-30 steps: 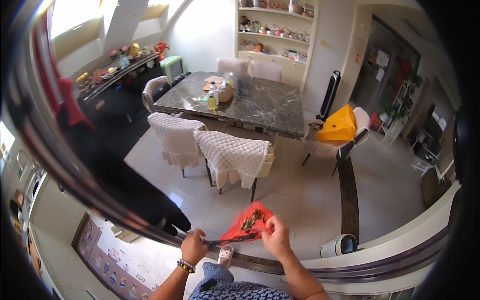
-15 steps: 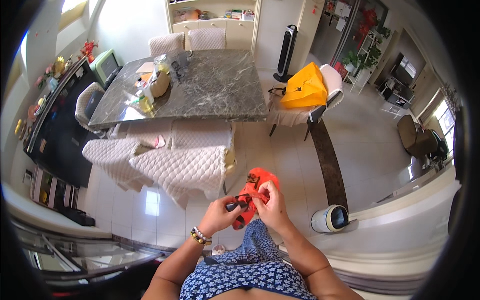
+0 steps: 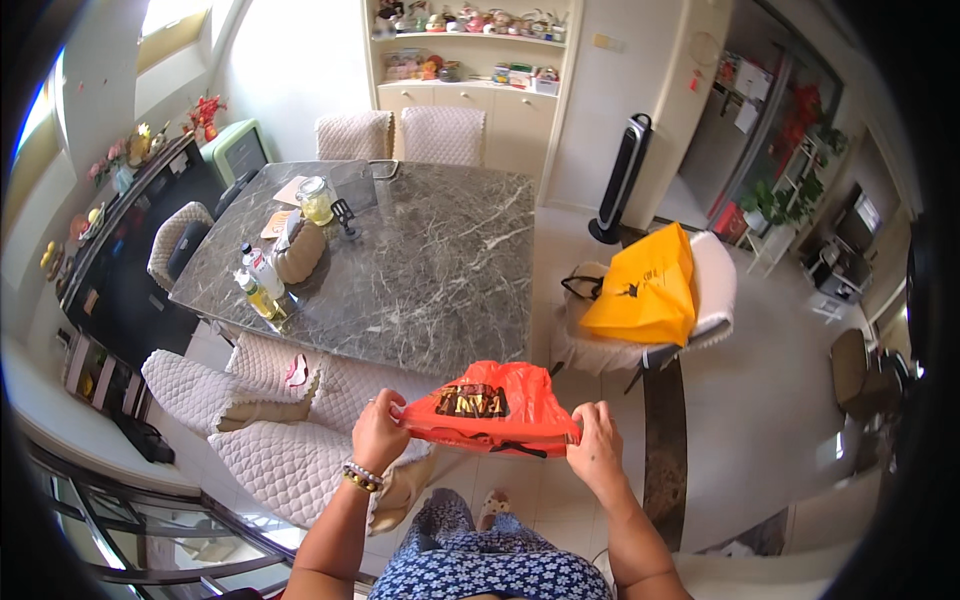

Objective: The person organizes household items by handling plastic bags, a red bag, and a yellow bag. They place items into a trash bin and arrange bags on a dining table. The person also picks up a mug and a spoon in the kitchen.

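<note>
head view: left hand (image 3: 380, 432), right hand (image 3: 597, 447) pinching opposite ends of red plastic bag (image 3: 530, 405), near grey table (image 3: 440, 270).

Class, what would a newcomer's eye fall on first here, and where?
First, the red plastic bag stretched between the left hand and right hand, low in the middle. Next, the big yellow bag on a chair right of the grey table.

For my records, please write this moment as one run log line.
left hand: holds red bag by left end; right hand: holds right end; red bag: spread between hands; around: marble table, yellow bag on chair
</note>
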Available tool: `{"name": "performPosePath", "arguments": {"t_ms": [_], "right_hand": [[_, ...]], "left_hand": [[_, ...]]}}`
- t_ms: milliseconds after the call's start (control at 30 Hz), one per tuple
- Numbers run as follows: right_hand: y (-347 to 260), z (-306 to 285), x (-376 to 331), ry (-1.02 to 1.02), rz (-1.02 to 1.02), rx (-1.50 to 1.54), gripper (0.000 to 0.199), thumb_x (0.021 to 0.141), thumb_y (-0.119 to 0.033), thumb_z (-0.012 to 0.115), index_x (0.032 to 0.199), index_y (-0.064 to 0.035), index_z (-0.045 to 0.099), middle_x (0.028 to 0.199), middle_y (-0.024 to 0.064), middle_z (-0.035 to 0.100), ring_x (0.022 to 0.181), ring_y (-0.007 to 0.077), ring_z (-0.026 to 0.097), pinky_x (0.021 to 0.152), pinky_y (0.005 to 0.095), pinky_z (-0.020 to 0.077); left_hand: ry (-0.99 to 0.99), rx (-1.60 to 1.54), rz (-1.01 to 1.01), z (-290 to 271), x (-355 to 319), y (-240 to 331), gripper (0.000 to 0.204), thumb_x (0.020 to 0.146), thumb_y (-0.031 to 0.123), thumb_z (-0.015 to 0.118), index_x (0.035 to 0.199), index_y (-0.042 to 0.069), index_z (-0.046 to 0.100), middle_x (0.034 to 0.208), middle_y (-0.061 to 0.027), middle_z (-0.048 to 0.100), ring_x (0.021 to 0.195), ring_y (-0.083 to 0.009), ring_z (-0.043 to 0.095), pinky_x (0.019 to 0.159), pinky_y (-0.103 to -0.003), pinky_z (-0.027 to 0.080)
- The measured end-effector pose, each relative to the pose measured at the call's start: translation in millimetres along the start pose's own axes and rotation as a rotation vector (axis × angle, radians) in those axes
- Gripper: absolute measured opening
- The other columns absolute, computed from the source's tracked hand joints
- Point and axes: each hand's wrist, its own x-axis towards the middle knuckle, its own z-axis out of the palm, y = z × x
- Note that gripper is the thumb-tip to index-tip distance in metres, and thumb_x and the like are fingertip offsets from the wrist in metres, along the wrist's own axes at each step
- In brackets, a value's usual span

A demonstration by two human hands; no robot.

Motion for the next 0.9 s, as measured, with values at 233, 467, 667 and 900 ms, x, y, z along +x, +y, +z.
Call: {"name": "performPosePath", "arguments": {"t_ms": [233,467,667,900], "right_hand": [[25,45,122,-0.035,0.035,0.395,0.022,0.066,0.001,0.061,0.083,-0.0053,0.049,0.077,0.0126,0.056,0.067,0.0285,0.057,0.060,0.0336,0.0456],[63,110,245,-0.014,0.208,0.881,0.008,0.080,-0.003,0.056,0.085,-0.0003,0.050,0.076,0.0009,0.055,0.070,0.0062,0.051,0.062,0.0211,0.0424],[76,138,320,-0.132,0.433,1.013,0.006,0.084,-0.006,0.054,0.089,-0.0026,0.051,0.082,0.0003,0.055,0.074,0.0064,0.052,0.068,0.0200,0.0421],[58,114,391,-0.031,0.668,1.243,0.008,0.084,-0.001,0.045,0.088,-0.0025,0.052,0.081,0.0018,0.055,0.071,0.0091,0.053,0.065,0.0214,0.0447]], "left_hand": [[-0.291,-0.428,-0.006,11,124,-20,0.041,0.072,0.014,0.068,0.108,0.008,0.049,0.092,-0.0080,0.055,0.084,-0.0189,0.055,0.067,-0.029,0.048],[-0.238,-0.556,0.111,22,343,-65,0.065,0.072,0.027,0.071,0.124,0.007,0.038,0.121,-0.0142,0.037,0.097,-0.0211,0.054,0.072,-0.031,0.049],[0.331,0.110,0.082,49,567,-166,0.063,0.068,0.012,0.059,0.125,0.008,0.031,0.132,-0.0171,0.029,0.087,-0.0315,0.057,0.074,-0.038,0.047],[0.019,0.316,-0.318,59,677,-199,0.049,0.078,0.023,0.051,0.125,0.019,0.035,0.133,-0.0204,0.028,0.094,-0.0373,0.055,0.075,-0.043,0.047]]}}
